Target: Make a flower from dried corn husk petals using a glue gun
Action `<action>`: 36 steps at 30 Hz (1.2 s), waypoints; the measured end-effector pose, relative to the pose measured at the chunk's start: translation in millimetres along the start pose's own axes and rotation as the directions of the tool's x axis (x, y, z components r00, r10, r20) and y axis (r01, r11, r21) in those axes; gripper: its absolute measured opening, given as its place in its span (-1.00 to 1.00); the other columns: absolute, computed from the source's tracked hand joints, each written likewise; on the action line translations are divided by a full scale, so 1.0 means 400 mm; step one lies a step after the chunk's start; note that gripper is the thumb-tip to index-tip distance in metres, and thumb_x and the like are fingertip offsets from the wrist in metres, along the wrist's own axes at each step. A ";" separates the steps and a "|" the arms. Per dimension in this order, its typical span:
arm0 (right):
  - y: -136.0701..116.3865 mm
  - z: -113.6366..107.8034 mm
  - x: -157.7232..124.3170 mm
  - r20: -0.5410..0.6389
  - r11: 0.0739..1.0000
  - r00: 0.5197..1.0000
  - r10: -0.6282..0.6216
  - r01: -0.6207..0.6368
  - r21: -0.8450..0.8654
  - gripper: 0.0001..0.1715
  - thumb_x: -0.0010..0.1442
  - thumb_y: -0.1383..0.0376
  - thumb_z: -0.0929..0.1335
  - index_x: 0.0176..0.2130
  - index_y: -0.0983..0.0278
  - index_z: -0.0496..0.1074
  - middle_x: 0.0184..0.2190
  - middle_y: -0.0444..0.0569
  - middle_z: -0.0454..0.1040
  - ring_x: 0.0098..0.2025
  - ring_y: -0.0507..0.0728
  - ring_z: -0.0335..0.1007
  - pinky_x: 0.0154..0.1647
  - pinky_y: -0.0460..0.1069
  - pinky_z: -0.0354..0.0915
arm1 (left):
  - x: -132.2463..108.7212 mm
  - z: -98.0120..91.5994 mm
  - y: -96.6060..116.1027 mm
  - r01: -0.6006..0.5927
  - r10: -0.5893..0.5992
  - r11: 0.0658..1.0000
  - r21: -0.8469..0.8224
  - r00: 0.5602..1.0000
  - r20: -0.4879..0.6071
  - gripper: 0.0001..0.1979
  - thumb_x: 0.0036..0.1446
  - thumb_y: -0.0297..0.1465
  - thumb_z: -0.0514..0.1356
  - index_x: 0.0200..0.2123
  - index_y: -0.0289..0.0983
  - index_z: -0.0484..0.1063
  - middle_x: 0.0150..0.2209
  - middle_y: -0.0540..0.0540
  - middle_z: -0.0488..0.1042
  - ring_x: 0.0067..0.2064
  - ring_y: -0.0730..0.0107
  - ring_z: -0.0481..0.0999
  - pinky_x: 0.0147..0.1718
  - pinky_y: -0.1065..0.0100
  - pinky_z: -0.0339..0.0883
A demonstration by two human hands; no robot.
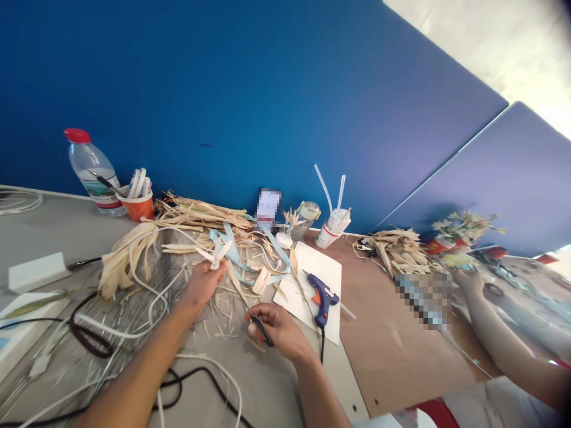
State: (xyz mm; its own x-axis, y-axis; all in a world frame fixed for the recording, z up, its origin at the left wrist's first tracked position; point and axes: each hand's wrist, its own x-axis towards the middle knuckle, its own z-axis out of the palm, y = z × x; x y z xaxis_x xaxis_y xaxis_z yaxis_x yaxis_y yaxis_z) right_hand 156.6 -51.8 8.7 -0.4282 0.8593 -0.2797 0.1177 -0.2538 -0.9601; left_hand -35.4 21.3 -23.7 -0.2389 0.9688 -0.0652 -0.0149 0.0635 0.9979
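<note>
My left hand (pixel 207 285) pinches a pale corn husk piece (pixel 217 254) cut into pointed, petal-like strips. Lower and to the right, my right hand (pixel 276 333) is closed round the black handles of what look like scissors (pixel 262 330); their blades are hard to make out. A narrow pale strip runs up from this hand towards the left one. Small husk scraps (pixel 223 327) litter the grey table between and beneath my hands. Behind them lie a heap of dried corn husks (pixel 200 213) and a light blue ribbon (pixel 236 261).
A blue glue gun (pixel 325 300) rests on white paper (pixel 307 261) to the right. White cables (pixel 149 291) tangle at left. Cups (pixel 137 208), a bottle (pixel 96 172) and a jar (pixel 307 220) stand along the blue partition (pixel 267 89). Another person's arm (pixel 486 333) reaches in at right.
</note>
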 end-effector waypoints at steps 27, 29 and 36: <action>0.011 -0.003 0.003 0.003 0.997 1.000 -0.004 0.004 -0.072 -0.77 -0.07 0.25 0.42 -0.35 0.30 0.41 -0.66 -0.25 0.22 -0.63 -0.08 0.05 -0.60 -0.15 -0.01 | 0.003 -0.005 0.002 0.008 -0.008 1.000 0.000 0.999 -0.038 -0.72 -0.19 -0.17 0.26 -0.62 -0.27 0.35 -0.70 0.07 0.25 -0.59 0.43 0.23 -0.57 0.40 0.10; 0.005 -0.006 0.001 -0.006 0.999 1.000 -0.021 0.021 -0.033 -0.73 -0.08 0.20 0.43 -0.36 0.30 0.39 -0.63 -0.25 0.22 -0.62 -0.08 0.05 -0.59 -0.14 0.00 | 0.003 -0.004 0.007 0.017 -0.018 1.000 -0.027 0.998 -0.060 -0.71 -0.21 -0.16 0.26 -0.59 -0.29 0.37 -0.68 0.06 0.26 -0.58 0.43 0.24 -0.56 0.40 0.12; -0.005 -0.017 -0.004 0.022 0.999 0.999 -0.023 0.022 0.041 -0.66 -0.08 0.13 0.41 -0.33 0.31 0.39 -0.67 -0.24 0.23 -0.63 -0.06 0.07 -0.56 -0.12 0.02 | 0.007 -0.001 0.011 0.017 -0.027 0.992 -0.129 0.997 -0.076 -0.65 -0.24 -0.13 0.28 -0.52 -0.31 0.38 -0.61 0.06 0.29 -0.54 0.45 0.25 -0.51 0.40 0.18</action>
State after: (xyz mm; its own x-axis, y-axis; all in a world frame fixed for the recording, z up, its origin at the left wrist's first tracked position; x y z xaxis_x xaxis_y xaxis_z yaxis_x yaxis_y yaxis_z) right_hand 163.1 -49.6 11.1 -0.4505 0.8549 -0.2573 0.0710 -0.2530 -0.9649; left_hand -36.5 24.4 -19.6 -0.3119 0.9456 -0.0923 -0.1441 0.0489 0.9883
